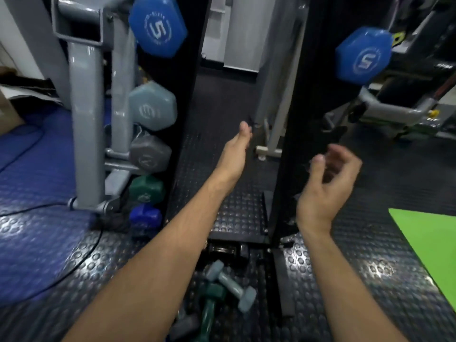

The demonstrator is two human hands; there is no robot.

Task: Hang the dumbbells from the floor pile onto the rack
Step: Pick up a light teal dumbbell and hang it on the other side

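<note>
Overall light: dim indoor, cool cast; brighter at the upper middle, where a pale wall (237, 30) catches light.
Glare: white sheen on the studded rubber floor (370, 267), strongest lower right and lower left; soft highlight on the grey frame (85, 114).
Shadows: the black rack (293, 119) uprights read almost featureless; floor under them dark.
Blur: right hand (328, 186) smeared by motion, fingers indistinct; left hand (235, 154) sharper.
Focus: floor dumbbells (230, 287) soft.
Distortion: wide-angle, uprights lean and bow toward the edges.
Colour: green mat (429, 243) oversaturated.
</note>
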